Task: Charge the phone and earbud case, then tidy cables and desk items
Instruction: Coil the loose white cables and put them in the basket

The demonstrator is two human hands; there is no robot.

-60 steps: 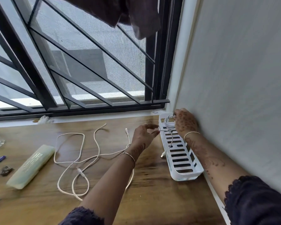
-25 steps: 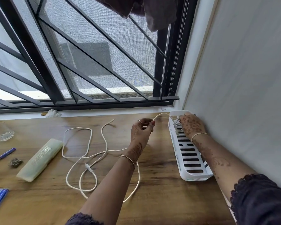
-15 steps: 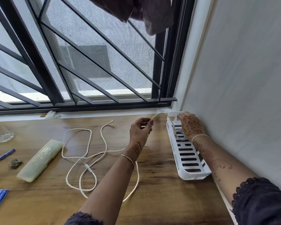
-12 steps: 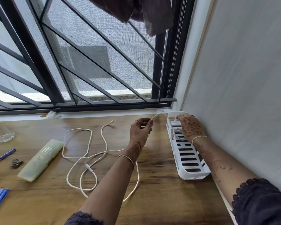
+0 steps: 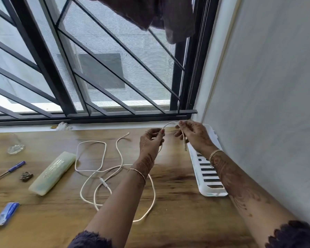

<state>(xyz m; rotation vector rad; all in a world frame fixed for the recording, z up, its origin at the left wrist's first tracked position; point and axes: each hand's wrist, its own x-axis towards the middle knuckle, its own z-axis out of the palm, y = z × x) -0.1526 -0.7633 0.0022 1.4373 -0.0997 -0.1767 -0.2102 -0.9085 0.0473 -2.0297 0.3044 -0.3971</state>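
Head view: both hands are raised over the far right corner of the desk (image 5: 177, 230), close to the window sill. The left hand (image 5: 150, 140) has its fingers curled and pinches the white cable (image 5: 103, 182) between thumb and fingertips. The right hand (image 5: 195, 136), just beside it, also pinches the cable with thumb and forefinger; a short stretch of cord arches between the two hands, and one plug (image 5: 184, 147) hangs down from the right hand. Below the left hand the cable drops behind the wrist and spreads in loose loops across the middle of the desk, with its other plug (image 5: 127, 134) lying free on the wood near the sill.

The right hand is above the far end of a white slotted tray (image 5: 213, 194), which lies along the wall (image 5: 267, 86) at the desk's right edge. Whether anything lies in the tray under the hand cannot be told.

On the left part of the desk, well apart from the hands, lie a pale green case (image 5: 52, 173), a small dark lump (image 5: 26, 176), a blue-handled tool (image 5: 16, 165), a blue packet (image 5: 6, 213) and a glass dish (image 5: 14, 147). A black grille (image 5: 61, 77) covers the window, and a dark cloth (image 5: 168, 15) hangs at its top right
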